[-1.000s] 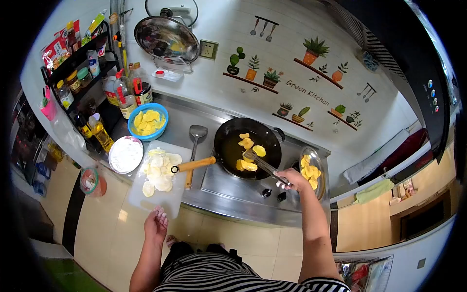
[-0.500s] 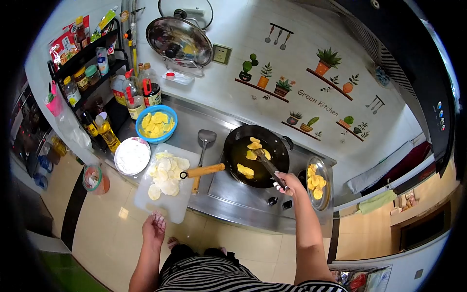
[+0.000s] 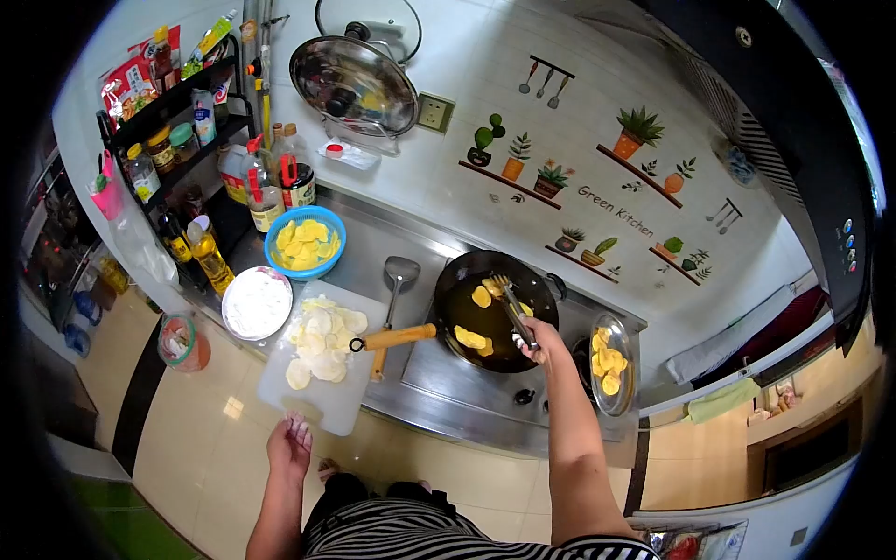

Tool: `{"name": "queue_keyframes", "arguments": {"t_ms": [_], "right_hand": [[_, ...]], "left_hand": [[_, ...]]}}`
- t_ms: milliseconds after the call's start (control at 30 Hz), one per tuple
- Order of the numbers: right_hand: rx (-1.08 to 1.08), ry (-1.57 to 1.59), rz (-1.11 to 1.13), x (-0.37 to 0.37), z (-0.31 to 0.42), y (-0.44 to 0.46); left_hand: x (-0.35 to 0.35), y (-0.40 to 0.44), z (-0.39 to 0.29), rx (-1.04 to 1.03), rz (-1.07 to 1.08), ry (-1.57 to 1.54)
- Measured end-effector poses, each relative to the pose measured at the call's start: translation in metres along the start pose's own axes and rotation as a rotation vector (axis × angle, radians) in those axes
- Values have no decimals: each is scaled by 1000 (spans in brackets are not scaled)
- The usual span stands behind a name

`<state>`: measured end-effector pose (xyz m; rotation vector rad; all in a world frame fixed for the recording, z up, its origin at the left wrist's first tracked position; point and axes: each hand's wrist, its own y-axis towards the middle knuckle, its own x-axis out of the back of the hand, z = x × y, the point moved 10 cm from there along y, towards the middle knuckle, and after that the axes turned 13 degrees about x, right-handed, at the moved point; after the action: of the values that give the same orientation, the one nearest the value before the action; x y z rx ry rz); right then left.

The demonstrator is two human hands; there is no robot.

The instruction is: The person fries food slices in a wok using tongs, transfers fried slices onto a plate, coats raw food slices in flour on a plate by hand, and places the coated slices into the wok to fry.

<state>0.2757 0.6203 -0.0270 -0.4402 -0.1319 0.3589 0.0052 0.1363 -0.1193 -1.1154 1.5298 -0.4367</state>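
Right hand [image 3: 542, 343], nearer, clamps grey metal tongs [image 3: 515, 312] over right side of black round wok [image 3: 452, 297], slanting away to yellow flat slices [image 3: 482, 297]; left hand [image 3: 290, 444], loosely open, well left of wok.

We see a steel counter [image 3: 369, 243] along the wall. On its left part we find several bottles [image 3: 264, 201], a blue basket [image 3: 303, 273] and a white bowl [image 3: 257, 337]. Beside the bowl lies a board [image 3: 347, 401], whose near end reaches past the front edge. Next, a spatula [image 3: 402, 270] lies with its blade toward the wall. Further right we have the wok [image 3: 450, 291], then a plate [image 3: 616, 404] near the right end.
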Motion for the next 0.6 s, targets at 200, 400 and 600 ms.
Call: {"name": "queue_keyframes", "arguments": {"t_ms": [200,400,600], "right_hand": [[31,30,-32,-14,6,15],[111,-30,-74,-14,15,16],[200,-208,-28,-11,31,-20]], "left_hand": [[9,-4,-5,-21,-24,-1],[7,-7,-7,-15,-3,12],[12,-5,-4,-3,-10,26]]}}
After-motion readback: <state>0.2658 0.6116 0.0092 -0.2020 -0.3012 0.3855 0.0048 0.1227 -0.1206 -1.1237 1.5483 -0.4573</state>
